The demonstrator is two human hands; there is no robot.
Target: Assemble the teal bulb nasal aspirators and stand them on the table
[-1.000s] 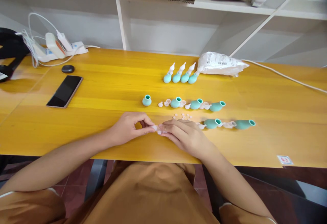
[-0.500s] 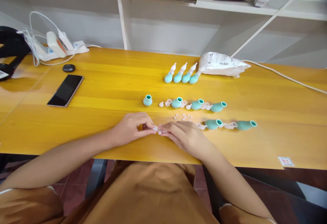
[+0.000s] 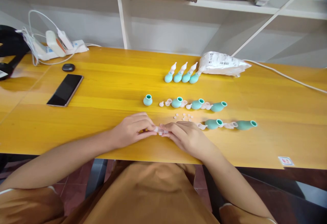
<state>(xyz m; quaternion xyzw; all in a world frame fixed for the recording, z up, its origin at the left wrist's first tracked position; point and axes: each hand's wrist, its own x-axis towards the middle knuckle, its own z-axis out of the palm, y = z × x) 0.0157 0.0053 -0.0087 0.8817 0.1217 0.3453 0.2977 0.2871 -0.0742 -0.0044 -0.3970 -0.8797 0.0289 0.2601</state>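
Tabletop: runs beneath the fingers and out to both sides.

White packet: well beyond the fingers, off to the right.

Hands: through the head camera I see the left hand and the right hand drawn up nearly tip to tip.

Phone: well left of the fingers and farther out. Not in use.

Joined bulbs: four, in a row straight beyond the fingers, pale tops fitted. I judge these done. Rightmost has its top just before the packet; I cannot tell whether they touch.

Loose bulbs: six green ones, mouths uncovered. Four in a line beyond the fingers, two to the right. I count these as left to do, so less than half complete.

Pale cups and pale tips: lying among the loose bulbs, beyond and right of the fingers; some overlap, so no firm count. None fitted to a bulb there.

Pale piece: between the hands, fingers of both clamped on it. Looks like a top being worked on, perhaps two parts; too small to tell.

Pale discs: a scatter just beyond the right fingers, unused.
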